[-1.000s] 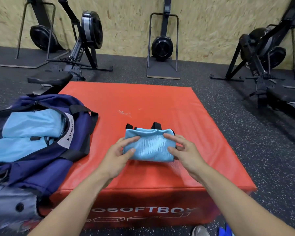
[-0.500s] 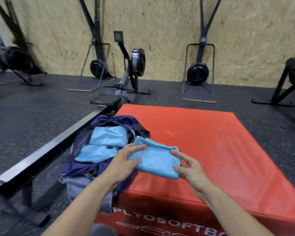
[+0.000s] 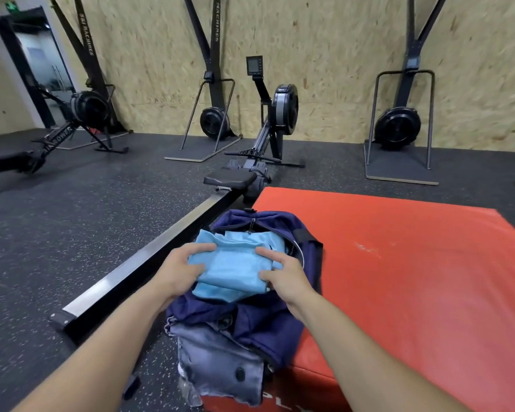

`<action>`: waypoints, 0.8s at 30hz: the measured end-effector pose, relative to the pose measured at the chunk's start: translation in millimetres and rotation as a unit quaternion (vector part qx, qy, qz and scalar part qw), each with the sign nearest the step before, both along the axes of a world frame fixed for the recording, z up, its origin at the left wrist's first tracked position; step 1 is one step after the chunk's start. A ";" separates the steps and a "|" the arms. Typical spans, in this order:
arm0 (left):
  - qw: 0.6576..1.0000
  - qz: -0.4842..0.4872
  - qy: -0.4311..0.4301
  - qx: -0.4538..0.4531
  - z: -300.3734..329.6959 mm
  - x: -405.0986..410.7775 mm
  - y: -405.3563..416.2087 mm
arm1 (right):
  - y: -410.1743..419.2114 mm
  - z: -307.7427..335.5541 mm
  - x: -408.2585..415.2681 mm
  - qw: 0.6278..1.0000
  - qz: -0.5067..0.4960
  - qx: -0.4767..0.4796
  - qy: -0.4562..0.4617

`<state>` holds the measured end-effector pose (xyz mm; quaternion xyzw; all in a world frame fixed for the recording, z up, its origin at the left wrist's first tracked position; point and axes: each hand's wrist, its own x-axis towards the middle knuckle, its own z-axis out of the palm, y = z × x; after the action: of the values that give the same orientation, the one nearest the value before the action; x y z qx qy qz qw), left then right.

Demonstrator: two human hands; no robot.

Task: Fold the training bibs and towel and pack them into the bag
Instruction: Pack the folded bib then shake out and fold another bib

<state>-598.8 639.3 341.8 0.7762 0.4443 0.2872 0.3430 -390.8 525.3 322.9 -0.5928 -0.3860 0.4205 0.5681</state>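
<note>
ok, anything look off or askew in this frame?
Nothing is spilled or damaged. The navy fabric bag slumps half off the red padded box's left edge. Both the left hand and right hand hold the folded light-blue bib over blue fabric already inside.

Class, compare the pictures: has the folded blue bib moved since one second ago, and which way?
Yes. The folded blue bib, held by the left hand and right hand, has gone left off the red box to the open navy bag.

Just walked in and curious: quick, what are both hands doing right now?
Left hand: grips the folded blue bib over the open bag.
Right hand: grips the same bib's other side.
</note>
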 end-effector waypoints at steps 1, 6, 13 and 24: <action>1.000 0.002 0.017 0.007 -9.2 2.1 6.5 | 6.7 -6.4 -0.5 0.999 -0.006 -0.003 -0.031; 0.994 -0.035 0.090 0.047 -57.0 -1.4 23.8 | 17.3 -38.2 2.0 0.941 0.006 -0.032 -0.337; 0.935 -0.051 0.296 0.188 -34.7 -3.9 21.0 | 19.2 -26.0 -1.0 0.859 0.017 -0.059 -0.509; 0.936 -0.044 0.285 0.200 -15.4 8.4 8.1 | 3.8 5.1 17.6 0.843 0.081 -0.144 -0.513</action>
<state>-590.4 647.5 326.4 0.8969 0.4220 0.1219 0.0517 -373.2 529.0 328.0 -0.7658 -0.6037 0.1518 0.1614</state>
